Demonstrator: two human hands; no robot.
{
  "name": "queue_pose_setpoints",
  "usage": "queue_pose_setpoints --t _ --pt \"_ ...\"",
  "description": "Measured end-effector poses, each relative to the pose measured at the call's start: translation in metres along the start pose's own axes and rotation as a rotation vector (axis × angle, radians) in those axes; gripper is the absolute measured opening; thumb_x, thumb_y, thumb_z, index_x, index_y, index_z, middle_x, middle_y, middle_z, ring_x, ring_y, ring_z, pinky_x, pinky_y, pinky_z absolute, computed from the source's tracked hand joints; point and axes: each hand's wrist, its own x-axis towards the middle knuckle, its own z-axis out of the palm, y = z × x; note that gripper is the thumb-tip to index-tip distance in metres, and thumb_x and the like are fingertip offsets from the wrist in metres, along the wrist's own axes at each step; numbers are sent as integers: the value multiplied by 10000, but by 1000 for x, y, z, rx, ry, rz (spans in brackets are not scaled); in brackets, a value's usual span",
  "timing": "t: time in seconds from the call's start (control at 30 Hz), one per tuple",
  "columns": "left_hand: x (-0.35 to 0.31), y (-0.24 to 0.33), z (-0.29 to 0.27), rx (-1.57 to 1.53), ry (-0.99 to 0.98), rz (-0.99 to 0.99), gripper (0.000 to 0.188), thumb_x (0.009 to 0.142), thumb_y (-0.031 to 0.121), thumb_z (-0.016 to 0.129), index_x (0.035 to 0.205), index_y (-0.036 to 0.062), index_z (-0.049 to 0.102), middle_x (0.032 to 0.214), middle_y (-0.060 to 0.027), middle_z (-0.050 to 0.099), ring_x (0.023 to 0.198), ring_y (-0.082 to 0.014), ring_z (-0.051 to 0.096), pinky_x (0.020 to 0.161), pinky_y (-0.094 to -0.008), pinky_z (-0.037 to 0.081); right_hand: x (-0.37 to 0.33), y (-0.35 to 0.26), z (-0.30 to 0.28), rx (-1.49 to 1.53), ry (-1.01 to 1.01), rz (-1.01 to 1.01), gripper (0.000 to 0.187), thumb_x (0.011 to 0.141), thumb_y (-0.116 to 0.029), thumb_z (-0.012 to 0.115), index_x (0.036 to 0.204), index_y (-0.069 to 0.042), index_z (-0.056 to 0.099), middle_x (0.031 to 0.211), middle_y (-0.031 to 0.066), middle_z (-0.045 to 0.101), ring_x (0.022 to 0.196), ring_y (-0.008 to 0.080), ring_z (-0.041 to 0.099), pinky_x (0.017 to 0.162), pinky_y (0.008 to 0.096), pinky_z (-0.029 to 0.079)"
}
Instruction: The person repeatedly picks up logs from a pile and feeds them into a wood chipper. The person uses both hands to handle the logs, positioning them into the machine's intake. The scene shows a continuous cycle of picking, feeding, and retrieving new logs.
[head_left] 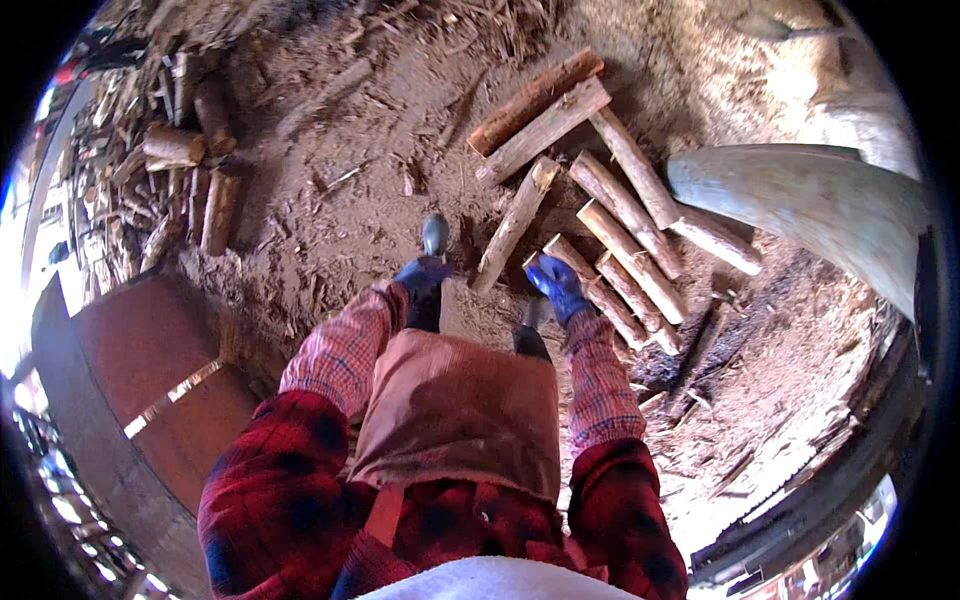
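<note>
My left hand [423,272], in a blue glove, is low in front of my leg, just behind the toe of a dark boot [434,234]. Its fingers are too dark and blurred to read, and nothing shows clearly in it. My right hand [557,285], gloved in blue too, has its fingers curled. A small pale end, perhaps of wood, shows at its fingertips; what it grips is mostly hidden. Just right of this hand lie several short split logs [632,258]. A longer log [518,222] rests on the ground between the two hands, further ahead.
Two logs [540,108] lie side by side at the far end of the pile. A large grey-green curved shape [800,190] juts in from the right. At left are stacked firewood [222,208] and a rusty metal piece [150,340]. Bark scraps litter the dirt floor [330,210].
</note>
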Motion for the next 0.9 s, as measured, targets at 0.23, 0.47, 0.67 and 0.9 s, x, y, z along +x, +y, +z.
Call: queue_pose_setpoints --t 0.23,0.47,0.67,0.9 --pt "367 38 -65 289 413 248 1010 655 662 706 1357 28 354 1202 -276 547 1106 -406 543 951 -464 432 274 158 36 -126 251 14 518 794 -424 694 1123 -44 570 1020 143 623 901 308 582 773 401 464" --pt "494 39 -101 526 105 263 689 688 465 769 1211 81 536 1070 -171 635 991 -306 615 811 -405 492 389 179 112 119 558 29 809 669 -409 799 1272 20 473 1227 158 569 1092 277 560 942 410 429" --pt "335 6 -100 178 167 87 675 666 466 788 1194 97 583 1032 -140 660 929 -276 639 792 -383 497 205 111 129 706 184 456 587 874 -242 661 1349 -35 387 1229 80 547 1059 165 556 874 306 478" --pt "118 27 -81 -1322 -229 -341 512 903 368 587 1260 6 528 1170 -119 623 1022 -232 618 947 -373 470 87 8 76 1515 45 572 496 932 -360 537 1268 4 503 1208 138 579 1207 254 494 1032 401 394"
